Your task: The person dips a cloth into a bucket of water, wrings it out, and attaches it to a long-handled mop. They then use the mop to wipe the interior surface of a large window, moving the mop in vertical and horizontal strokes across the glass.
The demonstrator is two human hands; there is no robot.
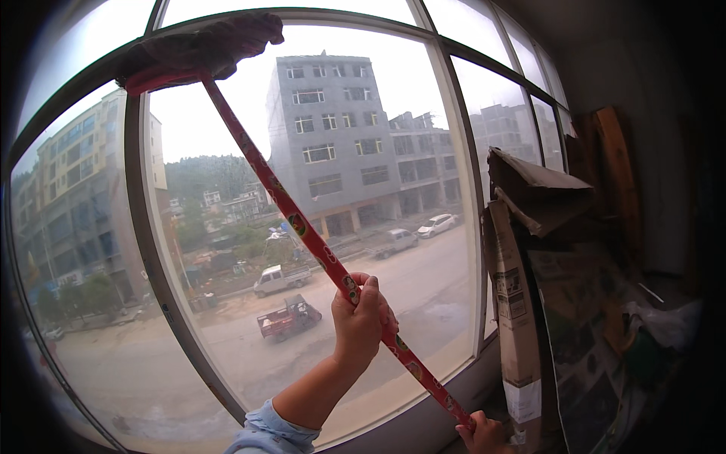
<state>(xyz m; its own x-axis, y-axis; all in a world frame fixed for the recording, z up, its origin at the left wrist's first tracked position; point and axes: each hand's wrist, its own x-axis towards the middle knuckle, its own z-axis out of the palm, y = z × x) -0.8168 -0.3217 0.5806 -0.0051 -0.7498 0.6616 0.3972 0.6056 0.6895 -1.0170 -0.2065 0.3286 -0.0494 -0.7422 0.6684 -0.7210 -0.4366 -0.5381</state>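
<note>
A long red patterned pole (295, 223) runs slantwise across the view, from lower right to upper left. My left hand (363, 320) is closed around its middle, below a rolled light blue sleeve. Near the pole's lower end, my right hand (485, 434) grips it. The upper end carries a red head with a dark, bunched cloth (198, 48) over it, held up against the top frame of the window. Behind the pole is a large glass window pane (227, 295); whether the cloth touches the glass I cannot tell.
Window frame bars (147, 227) divide the panes to the left and right. On the right stand a tall cardboard box (516, 318), a folded cardboard piece (539, 184), an orange-brown board (618, 164) and a crumpled plastic bag (663, 320). Vehicles and buildings show outside.
</note>
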